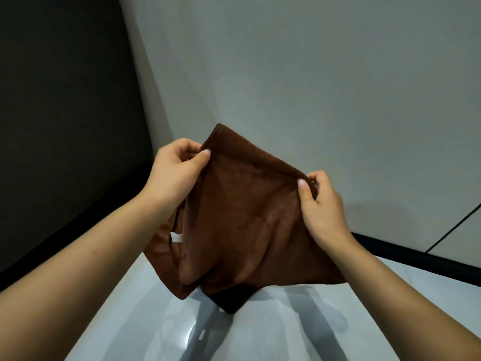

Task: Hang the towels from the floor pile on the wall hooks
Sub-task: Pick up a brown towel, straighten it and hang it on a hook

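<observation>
A brown towel (242,220) hangs in front of me, held up by its top edge above the floor. My left hand (177,168) pinches the upper left corner between thumb and fingers. My right hand (321,204) pinches the top edge further right and lower, so the edge slopes down to the right. A small white tag (176,237) shows on the towel's left side, below my left wrist. The cloth droops in loose folds to a dark lower corner (229,303). No hooks and no pile are in view.
A pale grey wall (299,74) stands straight ahead, with a dark panel (65,113) to the left. A black skirting strip (416,259) runs along the wall's base at right. The glossy light floor (260,334) below reflects light and shadows.
</observation>
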